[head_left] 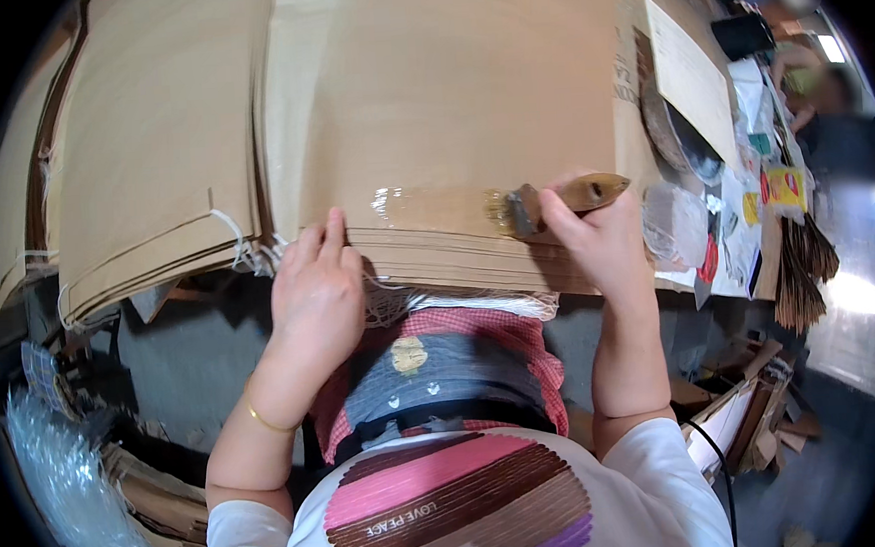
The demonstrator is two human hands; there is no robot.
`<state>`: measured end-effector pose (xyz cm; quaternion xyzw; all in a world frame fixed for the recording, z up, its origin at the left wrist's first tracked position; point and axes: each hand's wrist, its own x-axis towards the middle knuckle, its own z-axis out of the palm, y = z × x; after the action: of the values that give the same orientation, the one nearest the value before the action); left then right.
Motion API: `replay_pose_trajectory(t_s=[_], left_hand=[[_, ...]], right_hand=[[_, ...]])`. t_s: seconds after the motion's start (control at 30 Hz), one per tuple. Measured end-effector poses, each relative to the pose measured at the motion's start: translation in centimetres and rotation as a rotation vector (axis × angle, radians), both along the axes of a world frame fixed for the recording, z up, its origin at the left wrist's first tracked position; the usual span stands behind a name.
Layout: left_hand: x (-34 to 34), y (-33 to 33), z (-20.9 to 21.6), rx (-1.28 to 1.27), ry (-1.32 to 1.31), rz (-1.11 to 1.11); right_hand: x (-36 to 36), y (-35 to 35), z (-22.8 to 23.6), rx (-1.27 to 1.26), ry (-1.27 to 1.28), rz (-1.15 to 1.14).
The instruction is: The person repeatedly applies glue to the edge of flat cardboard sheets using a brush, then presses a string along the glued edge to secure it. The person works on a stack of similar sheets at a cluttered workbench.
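A stack of large brown paper sheets, perhaps bags, covers the table before me, its near edges fanned in steps. My right hand grips a flat paintbrush by its wooden handle. The bristles, pointing left, touch the paper near its front edge. A wet, shiny patch of what looks like glue lies left of the brush. My left hand rests on the front left corner of the stack, fingers stretched out and holding nothing. White cord shows at the sheets' edge beside it.
More brown paper stacks with white cords stand at the left. On the right are a round bowl partly under a white board, a clear plastic bag and a red-handled tool. Another person is at the far right.
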<state>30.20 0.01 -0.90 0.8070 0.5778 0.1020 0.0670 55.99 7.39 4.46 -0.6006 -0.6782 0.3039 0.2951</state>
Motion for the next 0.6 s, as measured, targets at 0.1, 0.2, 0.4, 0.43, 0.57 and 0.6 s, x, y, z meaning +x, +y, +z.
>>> replay_pose_trajectory(t_s=[0.1,0.2,0.4,0.43,0.57,0.6], left_hand=[[0.4,0.0,0.4,-0.013,-0.007,0.018],[0.7,0.0,0.4,-0.014,0.017,0.022],[1.2,0.3,1.2,-0.066,0.067,0.018],[1.2,0.3,1.3,-0.062,0.079,0.015],[1.1,0.0,1.8,0.026,0.103,-0.040],[1.1,0.0,2.0,0.000,-0.011,-0.042]], right_hand=[[4.5,-0.3,-0.5,0.012,-0.203,-0.079],[5.8,-0.1,-0.1,-0.073,-0.355,-0.140],[6.4,-0.1,0.9,0.120,-0.276,-0.147],[8.0,-0.7,1.4,0.071,-0.009,-0.270],[16.7,-3.1,2.1,0.238,0.523,-0.429],[17.5,-3.3,1.8,0.337,0.368,-0.560]])
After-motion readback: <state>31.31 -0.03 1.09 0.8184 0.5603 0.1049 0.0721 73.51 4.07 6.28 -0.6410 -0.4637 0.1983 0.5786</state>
